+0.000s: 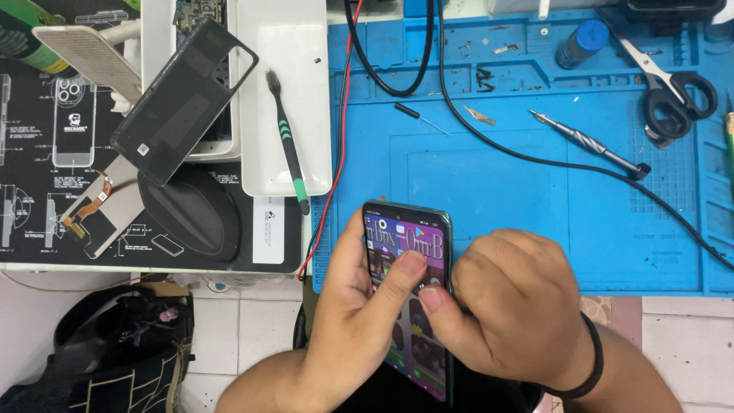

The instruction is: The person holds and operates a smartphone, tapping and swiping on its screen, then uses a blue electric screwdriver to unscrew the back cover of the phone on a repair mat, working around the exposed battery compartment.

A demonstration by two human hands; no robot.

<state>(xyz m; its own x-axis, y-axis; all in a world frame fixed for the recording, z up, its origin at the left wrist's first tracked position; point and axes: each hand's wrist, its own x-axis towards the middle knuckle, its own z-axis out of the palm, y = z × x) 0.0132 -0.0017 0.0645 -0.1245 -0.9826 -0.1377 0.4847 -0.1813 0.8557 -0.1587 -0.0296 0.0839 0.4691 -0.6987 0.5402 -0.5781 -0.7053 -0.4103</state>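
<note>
I hold a smartphone [409,237] with a lit, colourful screen upright over the front edge of the blue work mat [535,199]. My left hand [355,321] grips its left side, and the thumb rests on the screen near its middle. My right hand [508,306], with a black band on the wrist, grips the phone's right edge, its thumb touching the screen just below the left thumb. The lower part of the phone is hidden behind both hands.
On the mat lie scissors [673,92], a screwdriver [589,144], a blue-capped bottle [581,42], tweezers tips and black cables [489,138]. Left: a white tray [302,153] with a green-black brush [287,141], a dark phone back cover [183,99], a black pad, a dark bag [115,352] on the floor.
</note>
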